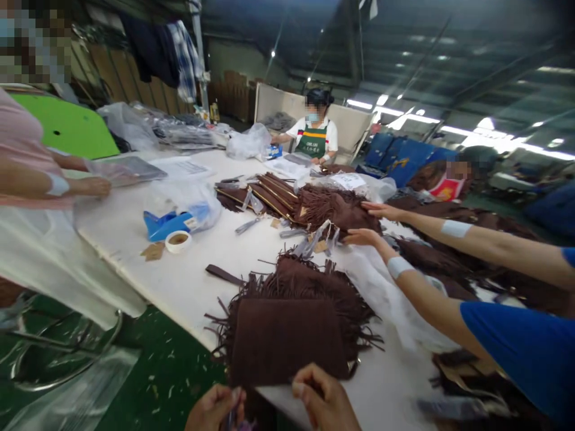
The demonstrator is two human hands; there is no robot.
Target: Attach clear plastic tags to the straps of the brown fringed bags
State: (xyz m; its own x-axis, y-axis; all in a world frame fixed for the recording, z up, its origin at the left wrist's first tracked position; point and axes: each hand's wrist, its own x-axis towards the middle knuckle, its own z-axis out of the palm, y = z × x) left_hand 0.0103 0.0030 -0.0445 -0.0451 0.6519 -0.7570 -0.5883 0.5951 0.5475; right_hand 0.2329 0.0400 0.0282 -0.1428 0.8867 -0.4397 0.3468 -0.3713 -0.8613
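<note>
A dark brown fringed bag lies on the table in front of me, its smooth panel facing up and its tassels spread out behind. At the bottom of the view, my left hand is closed in a pinch just below the bag's near left corner; what it grips is too blurred to name. My right hand is also closed, thumb against fingers, at the near edge of the bag. A whitish surface shows between the hands, and I cannot tell what the right fingers hold. A brown wrist strap sticks out left of the bag.
A blue tape dispenser and white tape roll lie ahead left. Brown bags are piled farther back. From the right, a co-worker in a blue sleeve reaches to the pile. Other people stand left and at the far end.
</note>
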